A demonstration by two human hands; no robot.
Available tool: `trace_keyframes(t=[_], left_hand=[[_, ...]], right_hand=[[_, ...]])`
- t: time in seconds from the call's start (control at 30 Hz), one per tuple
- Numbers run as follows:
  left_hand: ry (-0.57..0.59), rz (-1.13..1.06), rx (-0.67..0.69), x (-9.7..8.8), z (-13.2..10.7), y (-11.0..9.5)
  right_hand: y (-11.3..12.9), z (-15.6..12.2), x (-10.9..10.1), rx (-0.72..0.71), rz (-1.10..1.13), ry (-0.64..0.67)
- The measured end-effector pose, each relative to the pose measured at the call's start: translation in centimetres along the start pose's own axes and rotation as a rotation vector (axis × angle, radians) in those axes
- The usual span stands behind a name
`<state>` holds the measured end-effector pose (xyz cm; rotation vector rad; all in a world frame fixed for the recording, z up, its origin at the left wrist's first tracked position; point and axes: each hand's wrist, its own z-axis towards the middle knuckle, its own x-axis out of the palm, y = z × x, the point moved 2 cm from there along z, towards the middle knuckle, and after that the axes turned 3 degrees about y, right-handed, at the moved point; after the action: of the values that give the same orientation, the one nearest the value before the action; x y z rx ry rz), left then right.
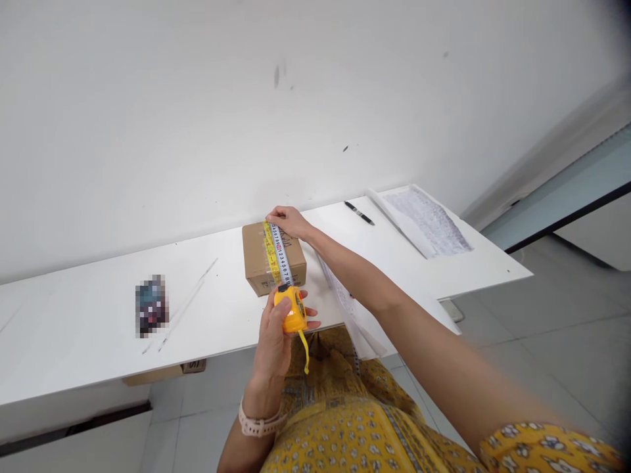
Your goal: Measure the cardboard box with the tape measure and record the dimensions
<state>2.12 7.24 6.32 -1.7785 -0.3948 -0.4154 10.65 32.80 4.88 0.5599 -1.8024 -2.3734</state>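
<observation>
A small brown cardboard box [255, 255] sits on the white table near the wall. My left hand [276, 332] is closed around a yellow tape measure [294, 310], just in front of the box's near side. Its numbered blade [282, 253] is pulled out across the top of the box, beside a yellow printed strip of tape. At the box's far edge, my right hand [290, 222] pinches the blade's end between thumb and fingers. From the tape measure's case hangs a yellow wrist strap [305, 355]. Handwriting on the box top is partly covered by my right hand.
To the right, a black pen [359, 213] lies by an open book or stack of papers [428, 223]. More loose sheets [352, 315] overhang the table's front edge under my right arm. A pixelated object [152, 306] lies at left on the white table [89, 309]. The wall rises behind.
</observation>
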Motion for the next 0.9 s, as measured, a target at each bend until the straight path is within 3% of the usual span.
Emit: trace_keyframes(t=[0.43, 0.57, 0.7, 0.8, 0.9], left_hand=[[-0.026, 0.008, -0.010, 0.2, 0.2, -0.1], [-0.030, 0.067, 0.012, -0.3, 0.1, -0.8], [0.094, 0.203, 0.046, -2.6, -0.7, -3.4], [0.186, 0.348, 0.047, -6.0, -0.5, -7.0], [0.289, 0.469, 0.028, -9.4, 1.4, -11.2]], right_hand=[[0.0, 0.0, 0.1, 0.017, -0.004, 0.004], [1.2, -0.1, -0.5, 0.009, -0.017, 0.000], [4.4, -1.7, -2.8, -0.109, 0.050, -0.062], [6.2, -4.1, -4.4, -0.157, 0.080, -0.135], [6.1, -6.9, -4.8, -0.107, 0.091, -0.187]])
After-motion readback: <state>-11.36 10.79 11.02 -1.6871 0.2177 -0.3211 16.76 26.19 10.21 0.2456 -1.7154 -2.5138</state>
